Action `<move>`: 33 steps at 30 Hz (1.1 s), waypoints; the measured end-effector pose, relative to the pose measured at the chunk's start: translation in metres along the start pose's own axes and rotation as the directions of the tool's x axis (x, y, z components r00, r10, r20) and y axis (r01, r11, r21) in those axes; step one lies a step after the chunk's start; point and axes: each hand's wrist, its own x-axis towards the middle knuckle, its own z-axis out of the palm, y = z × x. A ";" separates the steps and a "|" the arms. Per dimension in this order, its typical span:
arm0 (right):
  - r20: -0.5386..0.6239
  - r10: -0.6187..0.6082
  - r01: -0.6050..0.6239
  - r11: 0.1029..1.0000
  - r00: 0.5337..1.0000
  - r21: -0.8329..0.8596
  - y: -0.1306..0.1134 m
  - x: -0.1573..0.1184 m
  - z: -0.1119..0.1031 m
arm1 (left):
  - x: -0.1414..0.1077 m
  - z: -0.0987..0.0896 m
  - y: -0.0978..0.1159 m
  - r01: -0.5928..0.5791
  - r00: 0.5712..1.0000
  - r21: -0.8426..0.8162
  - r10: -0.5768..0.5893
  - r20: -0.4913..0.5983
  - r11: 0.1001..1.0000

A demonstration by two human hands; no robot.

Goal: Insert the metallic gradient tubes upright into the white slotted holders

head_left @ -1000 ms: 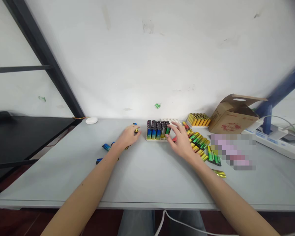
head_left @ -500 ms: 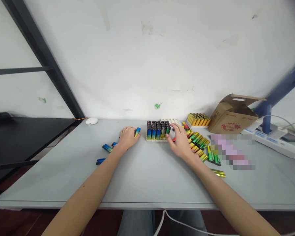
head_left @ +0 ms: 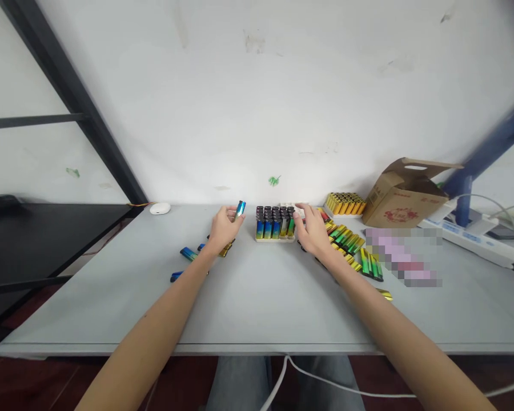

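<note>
My left hand [head_left: 224, 229] pinches a blue metallic lighter [head_left: 240, 209] upright between thumb and fingers, raised above the table. Around that wrist lie several loose blue lighters [head_left: 189, 253], with gold ones partly hidden by the hand. In the middle, a white holder [head_left: 274, 240] carries rows of standing lighters [head_left: 268, 229], blue, gold and green with black tops uppermost. My right hand [head_left: 312, 229] is at the holder's right side, fingers apart, thumb close to or touching the end green lighter; nothing shows in its grasp.
Several green, gold and red lighters [head_left: 346, 238] lie right of my right hand. Behind are another white holder [head_left: 300, 209], a tray of yellow lighters [head_left: 345, 204] and an open cardboard box [head_left: 405, 205]. A power strip [head_left: 475, 240] lies far right; a white case [head_left: 160, 208] sits back left.
My left hand has lifted the blue lighter from the table and turned it upright. My right hand has stayed by the holder, its fingers shifting slightly.
</note>
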 end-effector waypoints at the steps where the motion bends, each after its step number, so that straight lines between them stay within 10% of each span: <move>1: -0.017 0.038 -0.037 0.999 0.999 0.021 0.000 0.004 0.003 | -0.001 0.001 0.003 0.016 0.999 -0.093 -0.013 0.029 0.996; 11: -0.095 0.164 -0.144 0.971 0.982 0.192 0.005 0.003 0.014 | -0.015 -0.005 0.034 0.103 0.992 -0.694 -0.022 0.124 0.713; 19: -0.041 0.012 -0.008 0.997 0.999 0.074 0.000 -0.002 0.011 | -0.038 -0.005 0.059 0.367 0.873 -0.674 0.012 0.488 0.641; 33: -0.077 -0.096 0.099 0.994 0.992 0.042 -0.008 -0.001 0.007 | -0.051 0.005 0.061 0.573 0.732 -0.670 0.071 0.677 0.473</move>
